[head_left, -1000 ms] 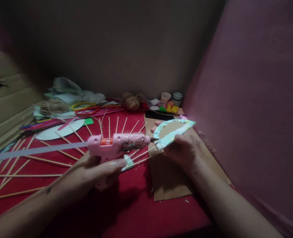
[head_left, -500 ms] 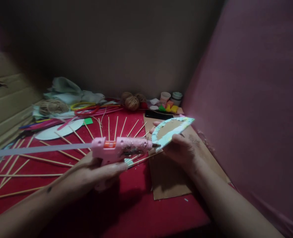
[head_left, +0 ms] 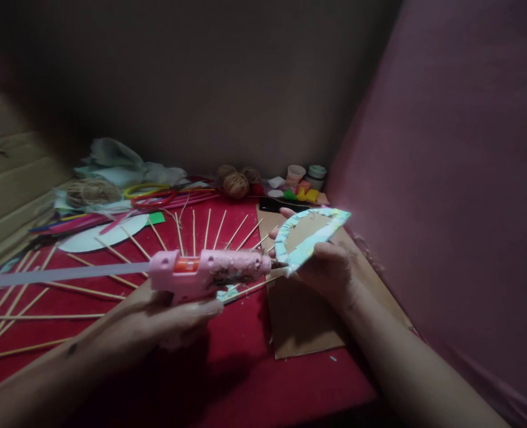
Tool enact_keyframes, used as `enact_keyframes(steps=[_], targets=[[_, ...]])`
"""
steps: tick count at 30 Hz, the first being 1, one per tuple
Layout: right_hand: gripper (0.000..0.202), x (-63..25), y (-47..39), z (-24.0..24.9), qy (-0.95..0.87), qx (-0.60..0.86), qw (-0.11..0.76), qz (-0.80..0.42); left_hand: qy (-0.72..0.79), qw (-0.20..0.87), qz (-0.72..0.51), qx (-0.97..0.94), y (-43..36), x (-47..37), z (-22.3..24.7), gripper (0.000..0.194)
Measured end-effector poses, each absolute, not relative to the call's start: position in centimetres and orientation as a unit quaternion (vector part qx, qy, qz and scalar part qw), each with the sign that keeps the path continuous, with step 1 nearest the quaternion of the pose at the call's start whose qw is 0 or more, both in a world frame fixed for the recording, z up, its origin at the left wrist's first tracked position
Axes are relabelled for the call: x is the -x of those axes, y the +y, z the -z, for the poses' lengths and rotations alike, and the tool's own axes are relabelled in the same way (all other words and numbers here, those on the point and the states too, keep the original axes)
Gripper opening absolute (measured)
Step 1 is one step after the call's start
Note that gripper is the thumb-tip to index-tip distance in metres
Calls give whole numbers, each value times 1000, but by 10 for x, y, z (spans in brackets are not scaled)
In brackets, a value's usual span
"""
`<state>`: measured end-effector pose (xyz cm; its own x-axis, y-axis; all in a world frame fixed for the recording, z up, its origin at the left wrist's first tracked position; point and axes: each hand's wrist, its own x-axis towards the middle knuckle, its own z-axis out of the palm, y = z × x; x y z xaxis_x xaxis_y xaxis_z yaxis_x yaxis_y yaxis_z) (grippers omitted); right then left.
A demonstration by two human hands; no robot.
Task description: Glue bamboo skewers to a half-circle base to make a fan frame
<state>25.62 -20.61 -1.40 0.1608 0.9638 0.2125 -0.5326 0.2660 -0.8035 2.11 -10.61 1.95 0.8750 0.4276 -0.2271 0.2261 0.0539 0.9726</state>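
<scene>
We record left hand (head_left: pixel 156 321) clasping glue gun (head_left: pixel 205 267), right hand (head_left: pixel 330 270) pinching half-disc (head_left: pixel 310 244) edge; room lower centre, over red tabletop (head_left: pixel 241 368).

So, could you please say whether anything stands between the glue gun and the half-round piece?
Nothing visible does. The left hand holds the glue gun with its nozzle at the lower corner of the half-round piece, which the right hand holds; whether they touch is unclear.
</scene>
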Motion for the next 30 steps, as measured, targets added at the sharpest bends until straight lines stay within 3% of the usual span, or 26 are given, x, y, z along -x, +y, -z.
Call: enact_keyframes(steps=[10,16,25,30], targets=[[76,-253,-208,12,-372,290,714,-517,261,668,-83,-692,-107,-22,-19,38],[77,-255,-206,16,-359,279,710,-539,309,653,-98,-685,-108,-15,-17,28],[72,-255,-205,19,-365,265,707,-545,262,665,-74,-696,-106,-19,-14,25],[72,-255,-204,19,-358,287,708,-536,238,670,-72,-699,-103,-18,-9,36]])
